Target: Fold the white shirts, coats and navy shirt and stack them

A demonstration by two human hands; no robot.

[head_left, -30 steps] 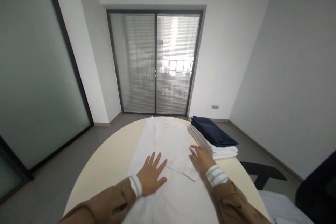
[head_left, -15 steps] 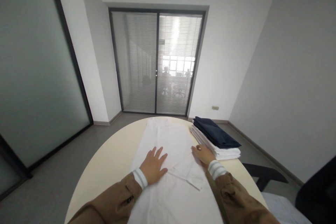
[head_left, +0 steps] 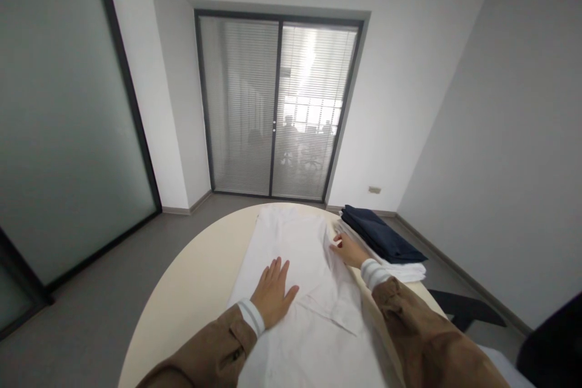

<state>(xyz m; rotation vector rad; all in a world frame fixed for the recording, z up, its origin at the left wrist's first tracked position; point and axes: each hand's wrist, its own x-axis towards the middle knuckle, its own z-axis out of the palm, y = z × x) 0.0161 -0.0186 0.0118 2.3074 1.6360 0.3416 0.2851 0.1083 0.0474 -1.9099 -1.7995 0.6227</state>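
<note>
A white shirt [head_left: 295, 230] lies lengthwise over the middle of the round table, running from its far rim to the bottom of the view. One part is folded over on top, and its slanting edge shows near the middle. My left hand [head_left: 273, 297] rests flat on the cloth with fingers stretched out. At the right side of the shirt, my right hand [head_left: 349, 250] pinches the edge, where the fabric is lifted and creased. The fingertips partly hide the cloth between them.
Beside my right hand is a stack of folded white clothes [head_left: 411, 271] with a folded navy garment [head_left: 382, 234] on top. The cream table [head_left: 182, 291] has a curved rim. A dark chair [head_left: 468, 308] stands at the right. Glass doors with blinds [head_left: 240, 115] are beyond.
My right hand has moved farther away along the shirt's right edge, lifting and creasing the cloth there. My left hand stays flat on the shirt, its fingers closer together.
</note>
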